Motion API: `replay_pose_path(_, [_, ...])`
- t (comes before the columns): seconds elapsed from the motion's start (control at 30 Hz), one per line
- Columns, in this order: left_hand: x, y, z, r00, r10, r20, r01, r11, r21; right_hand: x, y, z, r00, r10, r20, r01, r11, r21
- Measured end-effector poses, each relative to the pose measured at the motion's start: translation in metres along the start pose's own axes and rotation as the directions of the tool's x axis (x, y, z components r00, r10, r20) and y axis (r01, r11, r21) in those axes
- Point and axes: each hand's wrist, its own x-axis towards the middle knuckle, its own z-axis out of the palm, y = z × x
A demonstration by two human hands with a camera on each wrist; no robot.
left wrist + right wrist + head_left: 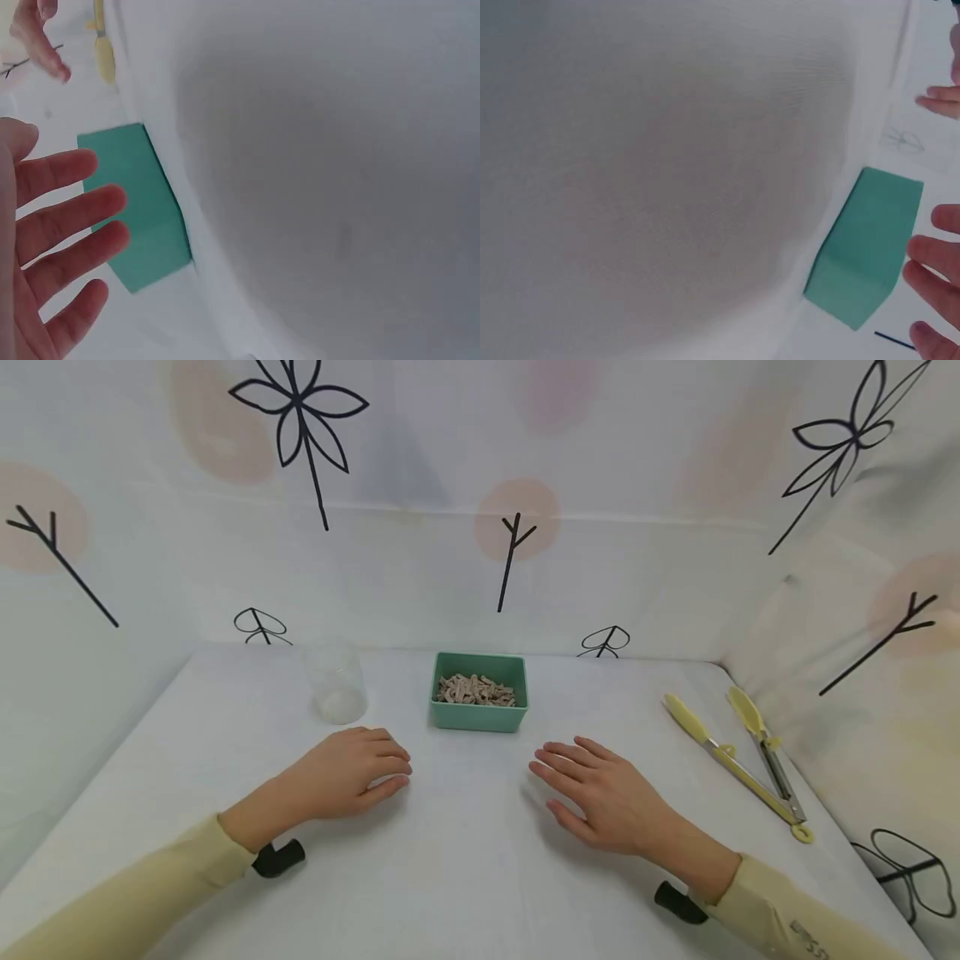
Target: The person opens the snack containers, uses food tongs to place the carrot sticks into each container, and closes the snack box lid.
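Observation:
In the head view my left hand (341,777) is over the white table, left of the middle, with its fingers relaxed and holding nothing. Opposite it, my right hand (603,797) hovers with fingers spread, also holding nothing. Between and beyond the two hands sits a green rectangular tub (480,718) with a heap of small beige pieces (476,691) inside; their exact kind is too small to tell. A clear cup (337,689) stands behind the left hand. Both wrist views catch the side of the green tub past the fingers (82,210) of each hand.
Yellow-tipped metal tongs (750,760) lie spread on the right side of the table. A patterned white cloth wall (420,577) rises along the table's back and sides. Black wrist mounts (279,858) show under both sleeves.

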Motion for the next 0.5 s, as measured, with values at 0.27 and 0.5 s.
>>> replay_pose_path(0.27, [-0.025, -0.026, 0.001, 0.938, -0.345, 0.022, 0.343, 0.92, -0.191, 0.005, -0.005, 0.005, 0.978, 0.183, -0.095, -0.166, 0.972, 0.166])
replay_pose_path(0.5, [-0.045, -0.058, -0.004, 0.829, -0.558, -0.039, 0.501, 0.771, -0.393, 0.006, -0.003, 0.016, 0.923, 0.373, -0.094, -0.3, 0.851, 0.43])
